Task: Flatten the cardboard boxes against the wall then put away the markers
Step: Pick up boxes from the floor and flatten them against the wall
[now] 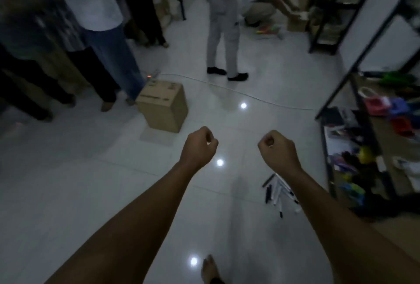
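A closed brown cardboard box [163,106] stands upright on the white tiled floor, ahead and left of my hands. Several black and white markers [277,192] lie scattered on the floor under my right forearm. My left hand [199,145] and my right hand [277,147] are held out over the floor as loose fists, with nothing in either. More cardboard pieces [293,15] lean at the far right, blurred.
Several people stand at the left and one in light trousers [223,33] in the middle. A white cable [238,92] runs across the floor. Black metal shelves [363,147] full of colourful items line the right side. My bare foot [210,270] shows below.
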